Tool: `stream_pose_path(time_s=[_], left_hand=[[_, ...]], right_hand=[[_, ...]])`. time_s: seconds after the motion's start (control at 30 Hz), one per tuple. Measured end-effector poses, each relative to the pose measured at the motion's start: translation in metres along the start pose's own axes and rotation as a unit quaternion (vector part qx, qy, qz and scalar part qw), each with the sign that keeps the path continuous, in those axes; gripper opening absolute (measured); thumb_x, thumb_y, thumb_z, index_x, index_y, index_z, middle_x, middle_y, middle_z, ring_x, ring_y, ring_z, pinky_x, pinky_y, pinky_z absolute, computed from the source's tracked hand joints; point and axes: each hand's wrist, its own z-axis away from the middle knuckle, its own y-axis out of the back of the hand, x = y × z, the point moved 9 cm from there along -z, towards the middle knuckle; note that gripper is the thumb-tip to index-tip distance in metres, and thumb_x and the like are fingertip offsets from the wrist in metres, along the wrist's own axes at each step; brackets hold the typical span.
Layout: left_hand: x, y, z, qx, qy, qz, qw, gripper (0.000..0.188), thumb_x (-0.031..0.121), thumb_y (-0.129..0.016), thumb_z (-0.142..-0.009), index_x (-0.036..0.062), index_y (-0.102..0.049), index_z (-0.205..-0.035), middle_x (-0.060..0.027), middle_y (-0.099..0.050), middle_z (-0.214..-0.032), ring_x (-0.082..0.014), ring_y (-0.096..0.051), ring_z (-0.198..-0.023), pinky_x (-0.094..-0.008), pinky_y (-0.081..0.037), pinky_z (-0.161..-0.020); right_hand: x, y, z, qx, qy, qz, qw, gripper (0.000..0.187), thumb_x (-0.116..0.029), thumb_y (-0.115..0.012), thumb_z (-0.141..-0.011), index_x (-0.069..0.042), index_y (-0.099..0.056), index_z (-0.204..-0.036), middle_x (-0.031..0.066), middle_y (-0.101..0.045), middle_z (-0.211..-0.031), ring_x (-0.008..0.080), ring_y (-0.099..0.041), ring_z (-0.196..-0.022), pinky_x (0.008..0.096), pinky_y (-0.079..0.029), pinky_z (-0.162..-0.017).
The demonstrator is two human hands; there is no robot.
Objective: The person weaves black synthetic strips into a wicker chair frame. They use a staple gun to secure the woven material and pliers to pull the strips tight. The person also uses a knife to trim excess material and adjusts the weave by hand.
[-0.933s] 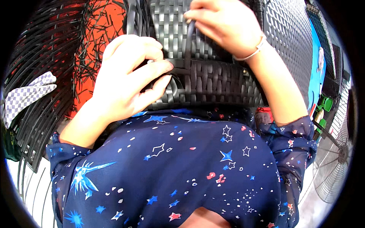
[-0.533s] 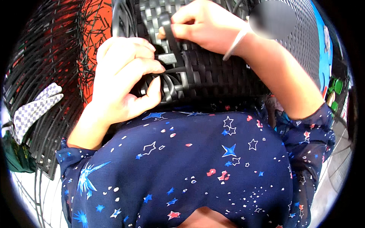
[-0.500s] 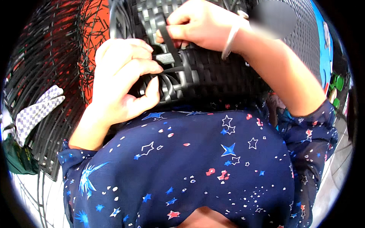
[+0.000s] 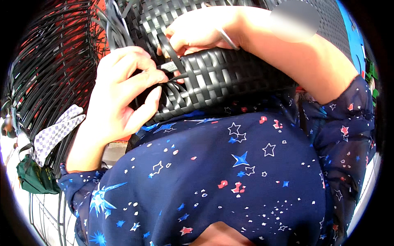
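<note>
Black woven panel (image 4: 221,78) | left hand (image 4: 123,94) fingers pinching loose strip (image 4: 170,65) | right hand (image 4: 197,33) fingers gripping same strip

- The black woven plastic-strip panel (image 4: 230,78) lies straight ahead of the person, against the torso.
- The left hand (image 4: 123,94) sits at its left edge; the right hand (image 4: 197,35) rests on its top — behind and right of the left.
- The loose black weaving strip (image 4: 170,51) runs between them.
- The checked cloth glove (image 4: 55,133) lies far left, with the green fabric bag (image 4: 35,178) in front of it.

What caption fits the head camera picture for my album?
Left hand and right hand pinch black strips on a black woven panel.
</note>
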Motion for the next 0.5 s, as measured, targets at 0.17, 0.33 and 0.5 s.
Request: stream_pose_path(time_s=[0.17,0.33,0.5], left_hand=[[0.004,-0.005,-0.015,-0.120,-0.009,-0.037,0.992,0.025,0.014,-0.072,-0.076,0.0029,-0.068,-0.098,-0.0112,-0.060,-0.097,-0.0326,-0.059,-0.101,-0.0438,-0.045,-0.092],[0.005,-0.008,-0.024,-0.172,-0.027,-0.031,0.984,0.029,0.013,-0.073,-0.075,0.0006,-0.067,-0.101,-0.0145,-0.060,-0.101,-0.0350,-0.057,-0.105,-0.0460,-0.045,-0.094],[0.001,-0.006,-0.012,-0.194,0.036,-0.013,0.980,0.035,0.007,-0.070,-0.079,0.0000,-0.066,-0.113,-0.0159,-0.062,-0.114,-0.0366,-0.058,-0.111,-0.0467,-0.044,-0.099]], right_hand=[[-0.008,0.001,-0.007,-0.015,0.050,0.122,0.991,0.030,-0.025,-0.061,-0.083,-0.003,-0.075,-0.100,0.0155,-0.073,-0.101,0.0296,-0.066,-0.090,0.0397,-0.050,-0.082],[0.010,0.002,-0.005,-0.016,-0.032,-0.025,0.999,0.024,-0.019,-0.062,-0.082,-0.003,-0.073,-0.095,0.0125,-0.071,-0.094,0.0246,-0.064,-0.082,0.0365,-0.048,-0.075],[0.021,-0.002,-0.005,-0.003,-0.095,-0.161,0.982,0.018,-0.014,-0.063,-0.080,-0.003,-0.072,-0.091,0.0094,-0.069,-0.088,0.0197,-0.061,-0.075,0.0334,-0.046,-0.068]])
